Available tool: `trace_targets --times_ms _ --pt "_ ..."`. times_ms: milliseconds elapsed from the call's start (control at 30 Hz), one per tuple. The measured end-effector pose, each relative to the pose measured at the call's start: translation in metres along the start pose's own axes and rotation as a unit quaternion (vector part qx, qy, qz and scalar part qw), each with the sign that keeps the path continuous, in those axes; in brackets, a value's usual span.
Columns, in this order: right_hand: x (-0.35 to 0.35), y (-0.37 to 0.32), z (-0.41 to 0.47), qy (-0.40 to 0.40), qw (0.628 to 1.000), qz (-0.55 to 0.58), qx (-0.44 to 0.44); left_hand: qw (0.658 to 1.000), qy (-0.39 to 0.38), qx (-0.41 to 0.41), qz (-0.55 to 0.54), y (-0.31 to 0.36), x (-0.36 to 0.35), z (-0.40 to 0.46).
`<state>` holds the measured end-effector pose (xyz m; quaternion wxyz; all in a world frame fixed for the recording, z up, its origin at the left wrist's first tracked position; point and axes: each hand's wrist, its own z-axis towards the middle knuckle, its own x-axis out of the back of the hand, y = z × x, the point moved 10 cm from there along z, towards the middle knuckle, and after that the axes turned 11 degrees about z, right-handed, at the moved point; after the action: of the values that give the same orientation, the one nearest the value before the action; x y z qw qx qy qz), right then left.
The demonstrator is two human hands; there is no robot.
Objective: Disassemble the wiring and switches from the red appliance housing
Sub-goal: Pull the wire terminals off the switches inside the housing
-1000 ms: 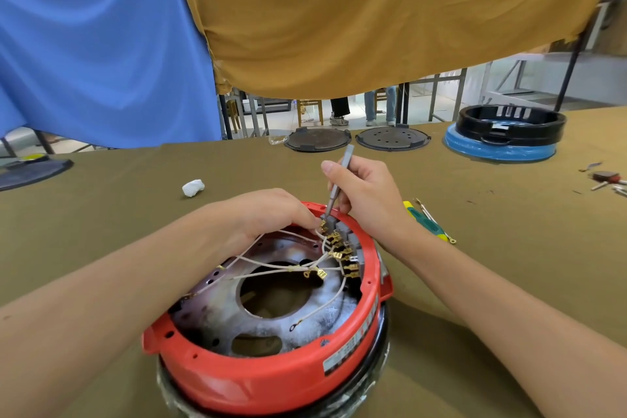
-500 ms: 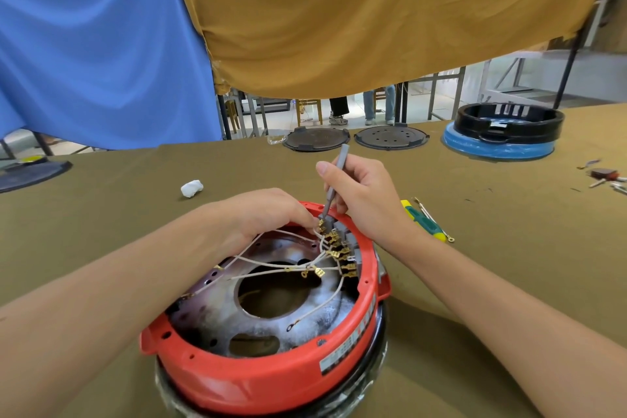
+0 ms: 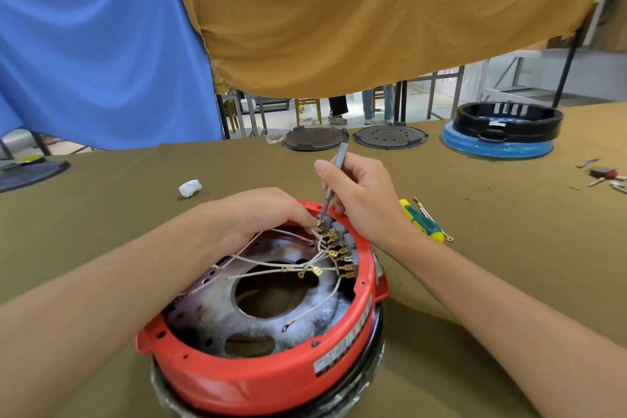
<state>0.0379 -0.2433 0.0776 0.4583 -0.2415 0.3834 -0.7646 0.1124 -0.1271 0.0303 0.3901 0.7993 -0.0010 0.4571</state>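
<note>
The round red appliance housing [image 3: 258, 373] lies upside down on the olive table in front of me, showing a scorched metal plate inside. White wires [image 3: 271, 263] with brass spade terminals run to a row of grey switches [image 3: 342, 256] at the housing's far right rim. My left hand [image 3: 268, 210] reaches over the far rim and pinches a wire end at the topmost brass terminal. My right hand [image 3: 359, 193] grips a thin grey tool [image 3: 334, 180], held nearly upright, its tip down at that same terminal.
A green-and-yellow screwdriver [image 3: 422, 220] lies just right of my right wrist. A white crumpled wad [image 3: 190, 187] sits at the left. Two dark round plates [image 3: 353, 137] and a black-and-blue housing [image 3: 502, 132] stand at the table's far edge; small parts [image 3: 602, 175] lie far right.
My right hand has tilted the grey tool more upright at the top terminal. My left hand's fingers stay on the wire there. The housing has not moved.
</note>
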Motion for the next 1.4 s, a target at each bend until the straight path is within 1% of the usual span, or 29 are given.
trace_targets --times_ms 133,267,467,533,667,767,1000,1200,1300,1400 --pt "0.001 0.010 0.002 0.006 0.999 0.015 -0.028 1.000 0.006 -0.002 -0.001 0.001 0.001 0.000" --pt "0.004 0.022 0.003 0.019 0.996 0.056 -0.073 1.000 -0.020 -0.006 -0.003 0.002 -0.004 -0.001" --pt "0.003 0.031 0.002 0.020 0.989 0.086 -0.120 1.000 -0.029 -0.008 -0.009 0.001 -0.004 -0.002" --pt "0.004 0.028 0.002 0.017 0.989 0.084 -0.117 0.999 -0.031 -0.009 -0.008 0.002 -0.005 -0.002" --pt "0.002 0.016 0.003 0.001 0.996 0.043 -0.073 0.999 -0.034 -0.015 -0.003 0.003 -0.006 -0.003" --pt "0.001 0.016 0.002 0.006 0.996 0.051 -0.069 0.999 -0.035 -0.018 0.003 0.004 -0.007 -0.004" --pt "0.002 0.027 -0.001 0.040 0.987 0.096 -0.121 0.999 -0.037 -0.013 -0.001 0.002 -0.006 -0.005" --pt "-0.004 0.043 -0.012 0.038 0.963 0.163 -0.212 0.999 -0.043 -0.010 -0.017 0.001 -0.006 -0.005" --pt "-0.003 0.041 -0.011 0.040 0.969 0.150 -0.194 0.999 -0.031 -0.004 -0.019 -0.001 -0.004 -0.005" --pt "0.000 0.032 -0.007 0.048 0.981 0.125 -0.143 1.000 -0.021 -0.011 -0.013 0.000 -0.002 -0.004"
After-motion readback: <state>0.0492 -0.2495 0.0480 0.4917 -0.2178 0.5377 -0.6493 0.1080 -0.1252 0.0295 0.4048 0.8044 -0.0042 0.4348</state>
